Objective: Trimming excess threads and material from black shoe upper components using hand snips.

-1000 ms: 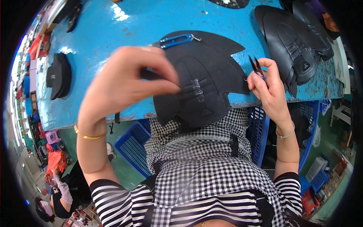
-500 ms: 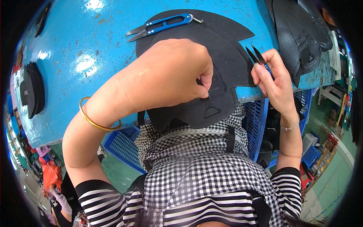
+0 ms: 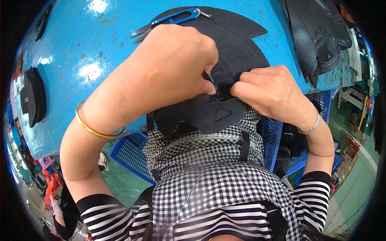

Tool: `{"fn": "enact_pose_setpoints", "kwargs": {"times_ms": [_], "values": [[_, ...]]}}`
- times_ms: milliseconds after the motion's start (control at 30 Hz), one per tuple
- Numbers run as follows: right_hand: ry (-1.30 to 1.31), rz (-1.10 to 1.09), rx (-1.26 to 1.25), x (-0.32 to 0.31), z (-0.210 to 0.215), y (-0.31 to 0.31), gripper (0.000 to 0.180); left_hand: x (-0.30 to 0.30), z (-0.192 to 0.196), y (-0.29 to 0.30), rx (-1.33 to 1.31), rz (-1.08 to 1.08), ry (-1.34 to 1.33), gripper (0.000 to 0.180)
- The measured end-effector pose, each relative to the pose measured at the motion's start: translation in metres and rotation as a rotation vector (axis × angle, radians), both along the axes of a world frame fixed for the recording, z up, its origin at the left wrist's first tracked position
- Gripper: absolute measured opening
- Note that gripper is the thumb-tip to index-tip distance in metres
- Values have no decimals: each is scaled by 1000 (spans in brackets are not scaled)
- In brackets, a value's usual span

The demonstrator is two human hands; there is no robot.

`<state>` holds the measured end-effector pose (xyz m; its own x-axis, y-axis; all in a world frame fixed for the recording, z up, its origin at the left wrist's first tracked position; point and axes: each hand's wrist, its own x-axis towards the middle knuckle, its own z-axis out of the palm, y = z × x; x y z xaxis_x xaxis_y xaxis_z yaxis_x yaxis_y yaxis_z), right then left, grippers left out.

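A rounded black sheet piece with stitched lines and a small stitched triangle lies over the table's near edge. My left hand is closed in a pinch low over its middle, beside a stitched line; what the fingertips hold is too small to make out. From the right, my right hand is closed round thread snips, which its fingers mostly hide. Its fingertips are close to my left fingertips, just above the stitching. Another pair of blue-handled thread snips lies on the far part of the piece, its blades pointing left.
The blue table has a stack of small black pieces at its left edge and a pile of larger black pieces at the right. Blue plastic crates stand below the near edge. A person's gloved hand shows at lower left.
My right hand has come left and turned over the black piece, bringing its snips to the stitching near my left fingertips. My left hand has shifted slightly away from me and left, still pinched.
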<state>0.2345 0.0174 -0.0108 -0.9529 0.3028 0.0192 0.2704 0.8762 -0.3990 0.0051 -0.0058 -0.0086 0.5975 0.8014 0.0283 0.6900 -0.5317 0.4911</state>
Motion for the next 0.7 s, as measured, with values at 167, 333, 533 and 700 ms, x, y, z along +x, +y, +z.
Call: {"fn": "enact_pose_setpoints", "kwargs": {"times_ms": [167, 333, 533, 700], "values": [[1, 70, -128, -2, 3, 11, 19, -15, 4, 6, -160, 27, -98, 18], [26, 42, -69, -8, 5, 14, 19, -10, 8, 9, -175, -12, 26, 12], [-37, -20, 182, -15, 12, 18, 16, -9, 7, 10, -126, -26, 39, 12], [-83, 1, 153, -14, 10, 8, 18, -11, 8, 9, -181, -38, -1, 11]]}}
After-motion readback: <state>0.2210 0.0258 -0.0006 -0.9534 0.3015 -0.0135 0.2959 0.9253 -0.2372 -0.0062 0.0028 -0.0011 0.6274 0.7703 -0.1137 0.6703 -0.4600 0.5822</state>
